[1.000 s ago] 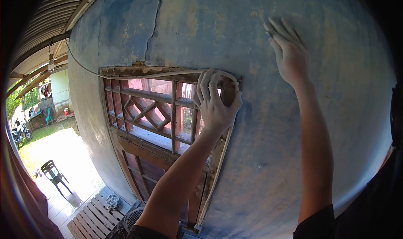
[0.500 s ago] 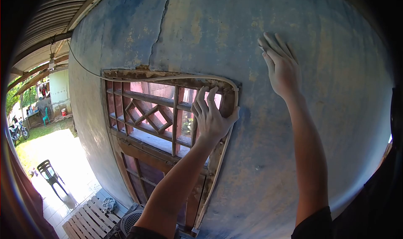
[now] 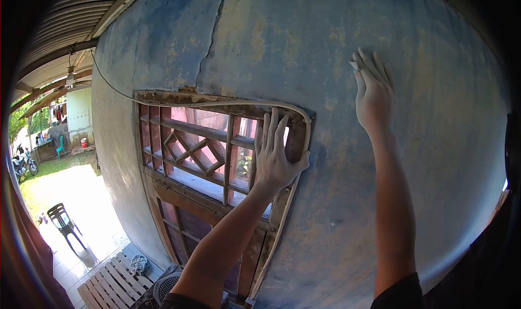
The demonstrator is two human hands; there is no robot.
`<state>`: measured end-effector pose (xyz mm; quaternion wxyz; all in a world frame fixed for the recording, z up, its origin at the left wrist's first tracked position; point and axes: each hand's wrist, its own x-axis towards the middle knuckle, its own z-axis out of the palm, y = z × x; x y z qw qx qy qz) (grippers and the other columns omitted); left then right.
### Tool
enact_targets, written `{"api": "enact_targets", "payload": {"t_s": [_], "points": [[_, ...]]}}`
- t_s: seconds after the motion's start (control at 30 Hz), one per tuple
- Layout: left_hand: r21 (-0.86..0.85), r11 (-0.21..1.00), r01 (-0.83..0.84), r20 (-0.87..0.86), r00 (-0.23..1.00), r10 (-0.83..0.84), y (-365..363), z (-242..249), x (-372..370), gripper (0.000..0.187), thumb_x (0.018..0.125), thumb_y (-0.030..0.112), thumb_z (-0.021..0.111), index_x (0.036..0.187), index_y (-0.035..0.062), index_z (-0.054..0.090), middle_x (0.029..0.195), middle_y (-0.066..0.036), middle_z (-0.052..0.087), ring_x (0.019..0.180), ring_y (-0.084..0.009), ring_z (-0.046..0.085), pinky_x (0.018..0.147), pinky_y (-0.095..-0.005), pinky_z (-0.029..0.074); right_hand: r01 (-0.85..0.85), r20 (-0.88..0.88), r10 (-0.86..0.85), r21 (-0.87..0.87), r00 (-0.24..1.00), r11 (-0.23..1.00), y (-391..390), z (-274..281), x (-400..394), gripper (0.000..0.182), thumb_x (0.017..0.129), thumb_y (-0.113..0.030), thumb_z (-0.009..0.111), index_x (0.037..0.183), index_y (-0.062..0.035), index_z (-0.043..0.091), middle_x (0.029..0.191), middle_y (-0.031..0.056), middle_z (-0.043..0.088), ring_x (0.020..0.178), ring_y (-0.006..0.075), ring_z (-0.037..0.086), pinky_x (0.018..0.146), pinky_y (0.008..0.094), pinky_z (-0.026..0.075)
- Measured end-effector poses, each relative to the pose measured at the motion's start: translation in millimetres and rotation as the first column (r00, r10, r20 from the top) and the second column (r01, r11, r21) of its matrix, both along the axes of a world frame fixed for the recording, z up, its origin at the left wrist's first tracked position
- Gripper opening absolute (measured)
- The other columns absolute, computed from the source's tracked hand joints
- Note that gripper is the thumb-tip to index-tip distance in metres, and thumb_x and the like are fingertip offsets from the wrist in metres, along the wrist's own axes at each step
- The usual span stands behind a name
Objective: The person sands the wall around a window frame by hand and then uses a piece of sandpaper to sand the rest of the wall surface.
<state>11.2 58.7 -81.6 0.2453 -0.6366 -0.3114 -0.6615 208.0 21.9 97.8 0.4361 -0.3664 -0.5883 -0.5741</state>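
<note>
My right hand (image 3: 375,98), coated in pale dust, lies flat against the weathered blue-grey wall (image 3: 336,168). A small white corner of a thin sheet (image 3: 354,66), which looks like sandpaper, sticks out at its fingers; the rest is hidden under the hand. My left hand (image 3: 277,162), dusty too, rests with fingers stretched upward over the right end of the wooden window grille (image 3: 198,151). Its thumb reaches the pale cable (image 3: 309,141) that runs along the frame.
Below left are a slatted wooden bench (image 3: 111,284) with a crumpled cloth (image 3: 139,264) on it, and a round-grilled speaker-like box (image 3: 165,287). A dark plastic chair (image 3: 66,227) stands on the tiles. Farther off is a motorbike (image 3: 24,162). Corrugated roofing (image 3: 81,10) hangs overhead.
My right hand has slid a little to the right and slightly down along the wall. The fingers of my left hand have straightened upward at the grille.
</note>
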Motion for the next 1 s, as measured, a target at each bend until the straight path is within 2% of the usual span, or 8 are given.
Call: {"api": "enact_targets", "payload": {"t_s": [0.1,0.27,0.4,0.5,0.57,0.83,0.9,1.0], "points": [[0.042,0.999,0.001,0.022,1.0,-0.002,5,-2,3,0.093,0.08,0.031,0.079,0.157,-0.0004,0.037,0.168,-0.03,0.032,0.158,-0.0501,0.026,0.128,-0.0611,0.019,-0.11,-0.143,0.125,0.112,0.982,0.988,18,-23,-38,0.038,0.113,-0.028,0.047,0.141,-0.0137,0.068,0.161,0.0,0.054,0.155,0.0233,0.041,0.132,0.0425,0.028],[0.091,0.996,-0.009,-0.019,1.0,0.011,3,-2,-3,0.09,0.077,0.029,0.081,0.152,0.0003,0.042,0.166,-0.031,0.036,0.156,-0.0501,0.032,0.127,-0.0605,0.023,-0.28,0.167,0.338,-0.297,0.926,0.913,5,-42,-77,0.028,0.11,-0.023,0.054,0.127,-0.013,0.074,0.156,0.0014,0.059,0.153,0.0239,0.044,0.132,0.0435,0.03],[0.113,0.993,-0.018,-0.041,0.999,0.023,4,-1,-5,0.089,0.078,0.029,0.081,0.153,0.0019,0.042,0.167,-0.03,0.034,0.156,-0.0505,0.031,0.126,-0.0618,0.024,-0.148,0.216,0.16,-0.07,0.963,0.986,10,-20,-21,0.028,0.11,-0.022,0.054,0.126,-0.0094,0.074,0.156,0.0018,0.059,0.152,0.0238,0.046,0.131,0.0449,0.034],[0.081,0.997,0.019,-0.052,0.999,-0.015,6,-7,-3,0.093,0.079,0.029,0.081,0.158,0.0057,0.037,0.17,-0.03,0.029,0.157,-0.051,0.027,0.126,-0.0639,0.022,-0.09,0.028,0.089,0.044,0.996,0.995,0,5,14,0.032,0.112,-0.025,0.049,0.131,-0.0108,0.072,0.156,0.0029,0.059,0.152,0.024,0.047,0.13,0.0447,0.035],[0.051,0.999,0.018,-0.079,0.997,-0.014,5,-11,-4,0.095,0.079,0.029,0.081,0.159,0.0065,0.035,0.171,-0.03,0.027,0.158,-0.0507,0.025,0.126,-0.0636,0.021,-0.116,-0.35,0.184,0.207,0.918,0.971,5,15,19,0.035,0.114,-0.026,0.045,0.134,-0.0138,0.071,0.156,0.0037,0.059,0.153,0.0234,0.044,0.131,0.0441,0.033],[0.127,0.991,-0.047,-0.028,0.998,0.051,7,23,-16,0.089,0.084,0.042,0.086,0.152,0.0092,0.039,0.16,-0.027,0.033,0.142,-0.0461,0.037,0.116,-0.0601,0.03,-0.154,0.355,0.255,-0.287,0.899,0.945,6,-24,-47,0.035,0.111,-0.026,0.049,0.14,-0.0211,0.068,0.165,-0.0062,0.049,0.155,0.0169,0.04,0.134,0.0418,0.025],[0.165,0.986,-0.021,-0.032,0.999,0.027,1,53,-25,0.087,0.085,0.043,0.085,0.151,0.009,0.039,0.16,-0.025,0.034,0.141,-0.0459,0.038,0.116,-0.0594,0.03,0.042,0.544,0.131,-0.294,0.829,0.955,-1,4,-15,0.034,0.11,-0.025,0.051,0.139,-0.0261,0.069,0.163,-0.0076,0.05,0.154,0.0149,0.041,0.133,0.0421,0.027],[0.178,0.981,-0.082,-0.161,0.981,0.111,-10,93,-40,0.083,0.087,0.043,0.082,0.15,0.0082,0.04,0.162,-0.02,0.036,0.147,-0.044,0.037,0.119,-0.058,0.029,-0.086,0.31,0.129,-0.15,0.942,0.985,-5,52,24,0.033,0.112,-0.026,0.049,0.138,-0.0291,0.07,0.161,-0.0076,0.053,0.155,0.0178,0.041,0.133,0.0418,0.025]]}}
